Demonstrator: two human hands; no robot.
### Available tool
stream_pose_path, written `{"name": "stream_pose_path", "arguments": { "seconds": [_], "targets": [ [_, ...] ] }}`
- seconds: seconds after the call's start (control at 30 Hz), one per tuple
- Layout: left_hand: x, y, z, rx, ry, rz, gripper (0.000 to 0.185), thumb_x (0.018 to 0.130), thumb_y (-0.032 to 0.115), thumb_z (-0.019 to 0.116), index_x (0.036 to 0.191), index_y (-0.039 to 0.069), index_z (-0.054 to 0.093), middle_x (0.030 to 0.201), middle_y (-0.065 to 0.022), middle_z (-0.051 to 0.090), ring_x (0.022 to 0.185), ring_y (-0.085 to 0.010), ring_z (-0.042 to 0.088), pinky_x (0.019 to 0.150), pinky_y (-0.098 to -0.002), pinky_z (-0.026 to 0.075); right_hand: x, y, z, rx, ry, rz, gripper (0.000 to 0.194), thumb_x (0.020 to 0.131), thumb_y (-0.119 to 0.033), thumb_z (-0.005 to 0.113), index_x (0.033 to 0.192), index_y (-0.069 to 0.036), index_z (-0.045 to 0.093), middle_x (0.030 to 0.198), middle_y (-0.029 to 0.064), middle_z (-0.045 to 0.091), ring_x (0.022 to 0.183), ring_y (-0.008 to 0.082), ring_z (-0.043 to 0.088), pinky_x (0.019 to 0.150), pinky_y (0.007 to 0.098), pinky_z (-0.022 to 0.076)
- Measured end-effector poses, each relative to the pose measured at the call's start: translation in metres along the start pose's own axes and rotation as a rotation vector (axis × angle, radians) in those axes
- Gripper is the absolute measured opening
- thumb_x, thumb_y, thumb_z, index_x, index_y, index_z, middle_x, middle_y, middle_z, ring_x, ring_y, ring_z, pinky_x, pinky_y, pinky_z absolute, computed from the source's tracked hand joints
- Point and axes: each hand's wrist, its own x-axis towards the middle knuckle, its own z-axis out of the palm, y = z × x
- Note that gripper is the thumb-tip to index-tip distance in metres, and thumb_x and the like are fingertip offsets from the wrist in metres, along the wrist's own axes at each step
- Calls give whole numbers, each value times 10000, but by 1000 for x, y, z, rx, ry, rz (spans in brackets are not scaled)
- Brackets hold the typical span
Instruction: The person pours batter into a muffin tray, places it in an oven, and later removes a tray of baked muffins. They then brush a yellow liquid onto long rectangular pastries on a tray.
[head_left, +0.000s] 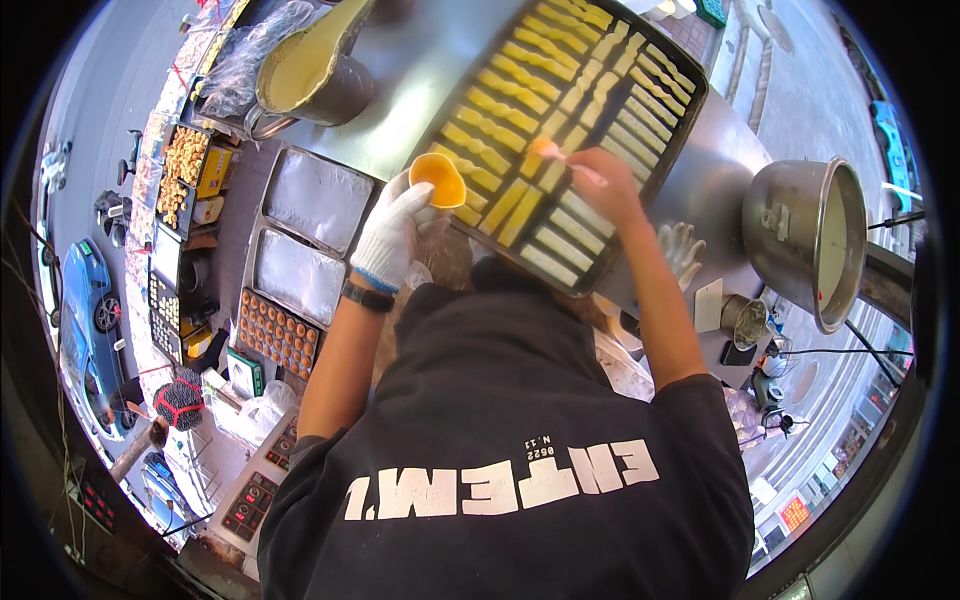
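My left hand (394, 232), in a white knit glove with a blue cuff, grips a small cup (439, 180) of orange-yellow liquid, probably egg wash, beside the tray's near left corner. In my bare right hand (606, 187) is a brush (551, 148) with a pinkish handle. Its orange-tinted head is over the dough strips in the middle of a dark baking tray (616, 97). Glossy yellow strips (502, 112) fill the left rows, some of them wavy. Paler, matte strips (574, 229) lie along the right side.
A metal pitcher (349, 90) of yellow batter stands at upper left; a large steel bowl (772, 225) sits at right. An unworn glove (679, 251) lies on the steel table (686, 199). Metal trays (300, 277) and a tray of round brown pastries (277, 330) are at left.
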Motion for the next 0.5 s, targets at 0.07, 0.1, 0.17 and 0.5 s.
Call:
{"name": "stream_pose_path", "arguments": {
  "seconds": [0.07,0.1,0.17,0.5],
  "targets": [
    [0,0,1,-7,-6,13,686,1053,338,728,1625,81,450,1375,-116,702,1062,-205,762,858,-308,636,5,3,-2,43,40,33,207,885,-107,716,1047,-25,816,985,150,781,888,324,760,826,389,591],
    [0,1,1,-3,1,13,687,1053,340,727,1625,80,448,1373,-115,702,1061,-207,762,859,-310,637,6,4,-3,63,64,48,206,886,-110,719,1047,-25,816,986,149,784,885,319,762,824,388,591],
    [-1,1,1,2,27,-3,690,1054,346,725,1625,78,445,1370,-115,704,1060,-212,764,862,-312,639,12,7,-5,-4,54,25,208,887,-122,720,1045,-27,817,991,149,792,883,309,767,812,386,594],
    [-6,5,0,9,36,6,688,1015,349,762,1584,61,503,1400,-87,673,1165,-203,708,968,-341,594,42,22,-12,-38,130,89,223,887,-173,706,1021,-43,828,968,174,800,875,341,775,813,402,601]
  ]
}}
